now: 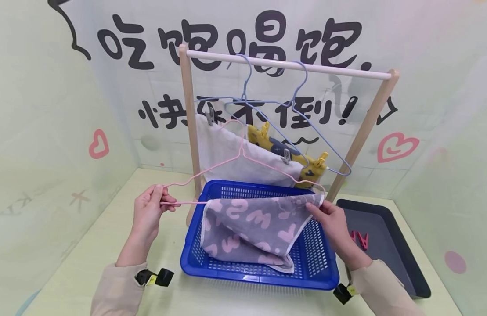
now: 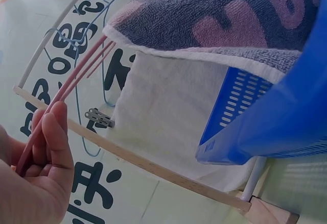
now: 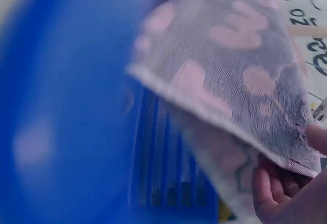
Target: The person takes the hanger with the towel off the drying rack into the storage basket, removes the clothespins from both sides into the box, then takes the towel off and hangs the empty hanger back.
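Note:
My left hand (image 1: 148,208) grips the left end of a pink wire hanger (image 1: 242,152), whose hook points up. A grey towel (image 1: 251,228) with pink letters and white edging hangs over the hanger's lower bar, toward its right part. At the towel's upper right corner my right hand (image 1: 334,224) pinches the cloth, close to the hanger's right end. Whether those fingers also hold the wire is hidden. Below, the towel droops into a blue perforated basket (image 1: 259,279). The left wrist view shows fingers curled round the pink hanger (image 2: 76,76).
Behind the basket stands a wooden rack with a white rail (image 1: 338,70). Two blue hangers (image 1: 245,83) on it carry a white cloth (image 1: 227,149) and a yellow patterned cloth (image 1: 310,175), clipped with pegs. At right lies a dark tray (image 1: 401,245) with red pegs (image 1: 362,240).

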`<state>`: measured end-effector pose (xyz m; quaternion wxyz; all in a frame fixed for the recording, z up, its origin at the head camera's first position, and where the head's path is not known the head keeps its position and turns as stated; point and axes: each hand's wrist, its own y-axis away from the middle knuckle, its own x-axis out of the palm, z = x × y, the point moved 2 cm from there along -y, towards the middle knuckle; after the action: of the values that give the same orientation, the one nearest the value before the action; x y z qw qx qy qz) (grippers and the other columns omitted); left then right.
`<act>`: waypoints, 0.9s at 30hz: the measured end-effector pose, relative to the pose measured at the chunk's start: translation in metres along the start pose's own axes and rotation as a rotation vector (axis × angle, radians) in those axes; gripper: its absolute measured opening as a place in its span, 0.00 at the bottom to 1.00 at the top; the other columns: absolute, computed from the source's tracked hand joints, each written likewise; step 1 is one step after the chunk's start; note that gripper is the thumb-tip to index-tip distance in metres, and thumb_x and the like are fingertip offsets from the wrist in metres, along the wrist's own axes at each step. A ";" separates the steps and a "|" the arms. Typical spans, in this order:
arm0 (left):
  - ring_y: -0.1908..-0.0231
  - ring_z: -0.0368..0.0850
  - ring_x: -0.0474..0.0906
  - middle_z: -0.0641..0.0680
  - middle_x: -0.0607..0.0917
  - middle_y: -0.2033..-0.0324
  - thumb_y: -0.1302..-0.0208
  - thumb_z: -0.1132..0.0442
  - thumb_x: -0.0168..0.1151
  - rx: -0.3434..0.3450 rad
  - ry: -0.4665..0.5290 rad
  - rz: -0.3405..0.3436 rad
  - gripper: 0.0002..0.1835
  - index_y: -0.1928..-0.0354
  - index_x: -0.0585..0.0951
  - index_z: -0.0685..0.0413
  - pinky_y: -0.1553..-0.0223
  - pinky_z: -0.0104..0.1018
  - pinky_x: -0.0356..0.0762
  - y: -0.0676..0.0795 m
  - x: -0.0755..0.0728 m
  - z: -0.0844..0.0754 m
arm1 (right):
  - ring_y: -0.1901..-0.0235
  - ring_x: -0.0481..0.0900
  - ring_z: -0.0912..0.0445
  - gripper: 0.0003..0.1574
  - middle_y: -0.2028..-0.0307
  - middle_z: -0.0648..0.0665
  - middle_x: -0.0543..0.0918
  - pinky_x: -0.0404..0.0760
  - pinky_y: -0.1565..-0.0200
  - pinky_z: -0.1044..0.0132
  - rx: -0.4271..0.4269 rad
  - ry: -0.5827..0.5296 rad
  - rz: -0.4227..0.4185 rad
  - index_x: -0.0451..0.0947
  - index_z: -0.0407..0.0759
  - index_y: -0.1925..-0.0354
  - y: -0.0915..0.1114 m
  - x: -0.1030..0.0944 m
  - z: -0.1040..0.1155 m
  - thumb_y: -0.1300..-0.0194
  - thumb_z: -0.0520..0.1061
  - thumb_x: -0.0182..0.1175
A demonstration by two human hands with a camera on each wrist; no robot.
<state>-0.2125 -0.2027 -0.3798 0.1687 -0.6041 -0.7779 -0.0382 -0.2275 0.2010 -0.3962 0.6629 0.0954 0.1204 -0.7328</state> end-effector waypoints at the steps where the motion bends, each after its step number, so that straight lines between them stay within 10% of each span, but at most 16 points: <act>1: 0.81 0.37 0.80 0.48 0.80 0.84 0.27 0.60 0.43 0.002 0.001 -0.011 0.17 0.75 0.73 0.55 0.79 0.24 0.77 0.000 0.000 0.000 | 0.72 0.74 0.60 0.19 0.73 0.51 0.81 0.76 0.68 0.72 0.023 -0.040 -0.004 0.78 0.31 0.56 0.000 0.001 0.001 0.37 0.47 0.62; 15: 0.83 0.37 0.80 0.48 0.80 0.85 0.27 0.62 0.44 -0.011 -0.013 -0.177 0.16 0.74 0.71 0.58 0.81 0.24 0.76 -0.001 0.003 -0.002 | 0.75 0.80 0.59 0.13 0.69 0.39 0.85 0.80 0.71 0.71 -0.256 0.206 0.195 0.80 0.29 0.61 0.024 0.011 -0.014 0.43 0.38 0.66; 21: 0.83 0.38 0.80 0.48 0.80 0.85 0.27 0.61 0.44 -0.015 -0.014 -0.152 0.16 0.75 0.71 0.58 0.81 0.24 0.76 -0.001 0.002 -0.001 | 0.72 0.81 0.58 0.17 0.67 0.38 0.85 0.81 0.68 0.68 -0.165 0.176 0.181 0.79 0.29 0.58 0.021 0.010 -0.016 0.43 0.40 0.66; 27: 0.83 0.38 0.80 0.48 0.80 0.85 0.27 0.61 0.45 -0.008 -0.017 -0.121 0.17 0.76 0.72 0.56 0.81 0.25 0.76 -0.001 0.000 0.000 | 0.68 0.78 0.65 0.24 0.62 0.41 0.84 0.78 0.62 0.74 -0.056 0.062 -0.004 0.74 0.31 0.50 0.006 -0.002 -0.008 0.40 0.43 0.65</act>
<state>-0.2131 -0.2025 -0.3799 0.1570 -0.5570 -0.8142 -0.0465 -0.2213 0.2045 -0.4034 0.6598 0.0991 0.1613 -0.7272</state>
